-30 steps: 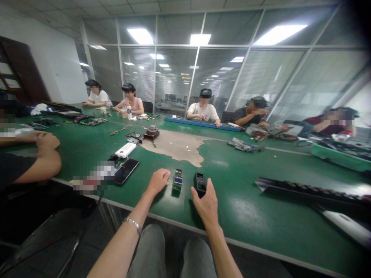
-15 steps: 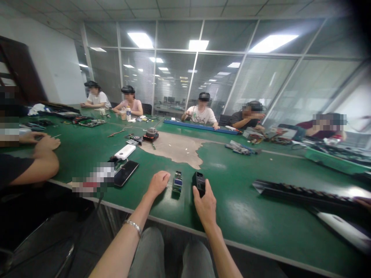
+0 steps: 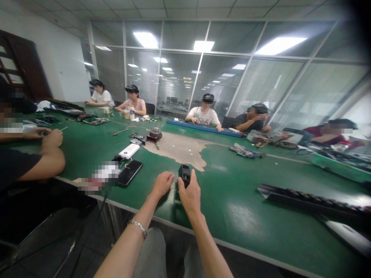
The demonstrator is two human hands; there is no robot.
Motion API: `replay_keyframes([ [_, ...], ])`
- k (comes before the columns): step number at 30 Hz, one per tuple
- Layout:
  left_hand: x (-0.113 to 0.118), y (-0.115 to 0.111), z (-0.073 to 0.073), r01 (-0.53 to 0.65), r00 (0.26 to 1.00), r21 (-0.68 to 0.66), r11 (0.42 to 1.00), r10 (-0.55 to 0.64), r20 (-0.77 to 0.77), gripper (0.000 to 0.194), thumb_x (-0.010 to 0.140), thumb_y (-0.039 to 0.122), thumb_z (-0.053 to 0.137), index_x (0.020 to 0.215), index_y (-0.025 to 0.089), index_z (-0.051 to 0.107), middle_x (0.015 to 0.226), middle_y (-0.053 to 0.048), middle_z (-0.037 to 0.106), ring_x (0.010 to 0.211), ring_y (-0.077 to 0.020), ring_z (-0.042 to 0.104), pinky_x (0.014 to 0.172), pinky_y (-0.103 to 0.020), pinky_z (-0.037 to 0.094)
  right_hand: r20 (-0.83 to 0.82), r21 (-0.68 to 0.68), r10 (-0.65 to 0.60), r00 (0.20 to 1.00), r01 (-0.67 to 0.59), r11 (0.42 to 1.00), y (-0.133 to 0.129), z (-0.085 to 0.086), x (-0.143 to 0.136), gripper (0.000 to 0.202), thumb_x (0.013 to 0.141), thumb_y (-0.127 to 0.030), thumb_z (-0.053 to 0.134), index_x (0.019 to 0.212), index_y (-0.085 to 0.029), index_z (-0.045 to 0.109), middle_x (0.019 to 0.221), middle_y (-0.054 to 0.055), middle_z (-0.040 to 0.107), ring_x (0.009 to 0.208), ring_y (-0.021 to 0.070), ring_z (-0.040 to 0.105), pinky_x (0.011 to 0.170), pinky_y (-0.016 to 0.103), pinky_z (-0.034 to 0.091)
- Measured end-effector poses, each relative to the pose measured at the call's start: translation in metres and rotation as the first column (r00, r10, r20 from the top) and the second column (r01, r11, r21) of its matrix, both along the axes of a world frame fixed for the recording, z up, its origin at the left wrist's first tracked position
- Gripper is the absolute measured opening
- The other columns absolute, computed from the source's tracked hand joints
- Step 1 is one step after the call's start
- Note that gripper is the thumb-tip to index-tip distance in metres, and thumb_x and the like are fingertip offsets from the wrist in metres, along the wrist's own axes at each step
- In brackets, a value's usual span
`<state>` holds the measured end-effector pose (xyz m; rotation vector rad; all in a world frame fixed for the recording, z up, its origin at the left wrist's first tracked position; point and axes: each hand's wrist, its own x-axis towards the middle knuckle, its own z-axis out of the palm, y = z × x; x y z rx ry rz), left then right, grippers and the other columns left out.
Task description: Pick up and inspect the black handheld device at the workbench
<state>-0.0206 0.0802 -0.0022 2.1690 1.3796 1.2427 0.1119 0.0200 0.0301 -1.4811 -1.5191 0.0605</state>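
Note:
My right hand [image 3: 189,193] grips a black plastic housing [image 3: 184,173] with openings in its top end, thumb on one side and fingers on the other. Beside it, my left hand [image 3: 162,183] rests on the green table [image 3: 232,193] with fingers curled closed and nothing visible in them. A narrow gap separates that hand from the housing. The small circuit-board module seen earlier between the hands is now hidden, and I cannot tell whether it is under or inside the housing.
A black smartphone [image 3: 130,172] and a white power bank [image 3: 129,151] lie to the left. A worn tan patch [image 3: 176,148] marks the tabletop ahead. At right are a long black part [image 3: 307,199] and a green basket [image 3: 339,165]. A co-worker's arm [image 3: 48,158] reaches in from the left; other people sit opposite.
My right hand has moved left with the black housing, over where the circuit-board module stood, and the module is out of sight. My left hand keeps its curled pose. The view has shifted slightly.

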Motion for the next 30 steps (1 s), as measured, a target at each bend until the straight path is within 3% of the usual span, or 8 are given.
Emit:
replay_keyframes([
  [16, 0.001, 0.004, -0.001, 0.029, 0.999, 0.014, 0.999, -0.029, -0.023, 0.034, 0.094, 0.028, 0.038, 0.087, 0.018, 0.07, 0.091, -0.007, 0.07, 0.09, -0.0165, 0.062, 0.085, -0.028, 0.047, 0.079, -0.036, -0.017, 0.997, 0.02, 0.999, -0.001, -0.034, -0.003, 0.078, 0.087, -0.043, 0.046, 0.146, -0.001, 0.019, 0.139, 0.027, 0.043, 0.125, 0.0323, 0.048, 0.099, 0.045, 0.041],
  [23, 0.002, 0.004, -0.001, 0.031, 0.999, 0.026, 0.999, -0.03, -0.022, 0.034, 0.094, 0.028, 0.038, 0.087, 0.018, 0.071, 0.093, -0.007, 0.071, 0.091, -0.0166, 0.063, 0.087, -0.028, 0.047, 0.06, -0.006, -0.007, 0.998, 0.007, 1.0, -0.009, -0.04, -0.003, 0.082, 0.087, -0.048, 0.046, 0.147, -0.001, 0.016, 0.146, 0.025, 0.034, 0.134, 0.0318, 0.036, 0.106, 0.046, 0.034],
  [30, 0.003, 0.003, -0.003, 0.019, 1.0, 0.037, 0.999, -0.019, -0.013, 0.033, 0.094, 0.031, 0.04, 0.095, 0.018, 0.071, 0.1, -0.007, 0.071, 0.095, -0.0177, 0.063, 0.089, -0.03, 0.047, -0.033, -0.052, -0.023, 0.999, 0.021, 0.998, -0.013, -0.041, 0.003, 0.085, 0.086, -0.052, 0.048, 0.147, 0.001, 0.018, 0.144, 0.026, 0.036, 0.132, 0.0331, 0.039, 0.105, 0.045, 0.035],
])
